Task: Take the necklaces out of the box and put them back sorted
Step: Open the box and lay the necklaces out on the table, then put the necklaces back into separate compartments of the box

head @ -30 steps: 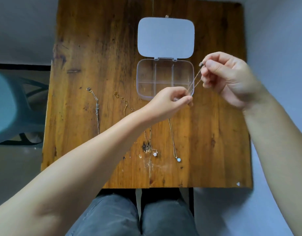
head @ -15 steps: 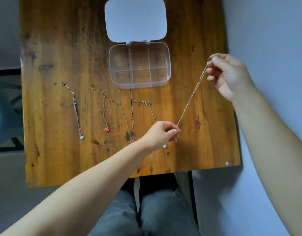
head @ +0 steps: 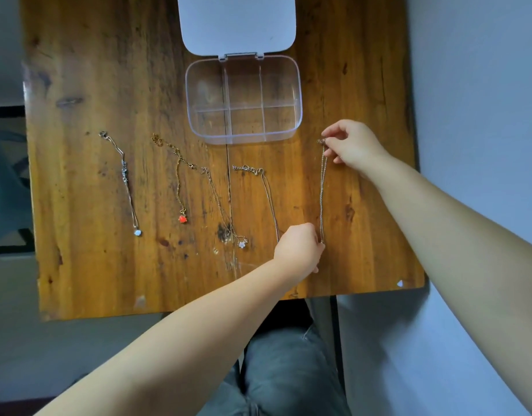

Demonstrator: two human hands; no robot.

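Note:
A clear plastic box (head: pixel 297 85) with several empty compartments stands open on the wooden table (head: pixel 93 70), its white lid (head: pixel 237 22) folded back. Several necklaces lie in a row in front of it: a silver one (head: pixel 125 175) at the left, a gold one with a red pendant (head: pixel 178 187), a thin one with a white flower charm (head: pixel 221 205), and a silver chain (head: pixel 269 193). A fine gold chain (head: pixel 322 190) runs straight at the right of the row. My right hand (head: pixel 353 145) pinches its far end, my left hand (head: pixel 299 247) its near end.
The table's near edge (head: pixel 198 307) lies just above my lap in grey trousers (head: pixel 282 370). A pale wall or floor fills the right side beyond the table edge. A teal chair (head: pixel 3 187) shows at the far left.
Both hands have brought the gold chain from a slanted stretch in the air down to a straight line at the right of the row. The right hand came nearer and lower.

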